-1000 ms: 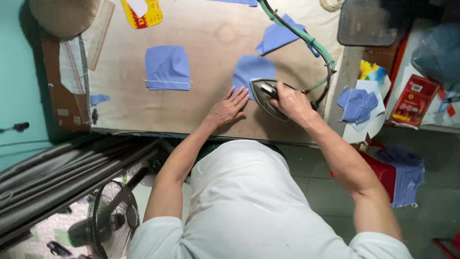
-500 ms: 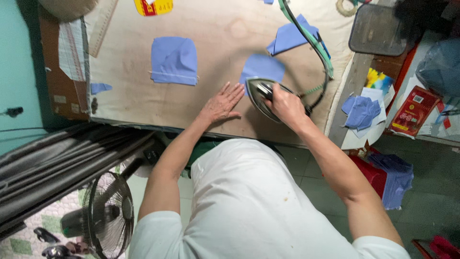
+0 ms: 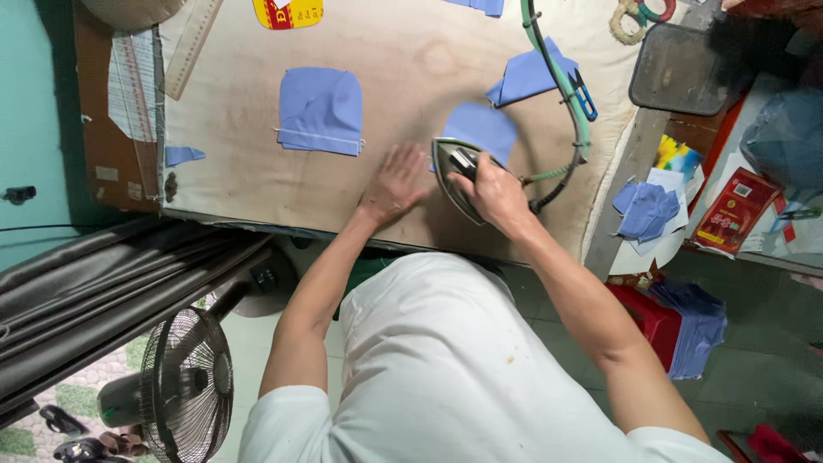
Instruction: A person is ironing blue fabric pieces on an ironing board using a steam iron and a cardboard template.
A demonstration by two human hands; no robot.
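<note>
My right hand [image 3: 495, 193] grips the handle of a metal iron [image 3: 453, 176] that rests on the padded ironing table [image 3: 394, 51], its tip over the lower edge of a blue fabric piece [image 3: 482, 129]. My left hand [image 3: 394, 182] lies flat on the table just left of the iron, fingers spread, holding nothing. A larger folded blue fabric piece [image 3: 321, 111] lies further left. Another blue piece [image 3: 527, 75] sits beyond the iron, under the green hose [image 3: 561, 81].
Blue-handled snips [image 3: 584, 96] lie by the hose. A ruler [image 3: 194, 47] and a yellow-red pack [image 3: 287, 12] sit at the table's far side. A dark tray [image 3: 681, 69], blue scraps [image 3: 647, 210], a red stool [image 3: 647, 317] stand right; a fan [image 3: 184, 386] below left.
The view has shifted, so the table sits lower in frame. The iron and my right hand stay on the blue piece's edge; my left hand remains flat beside it.
</note>
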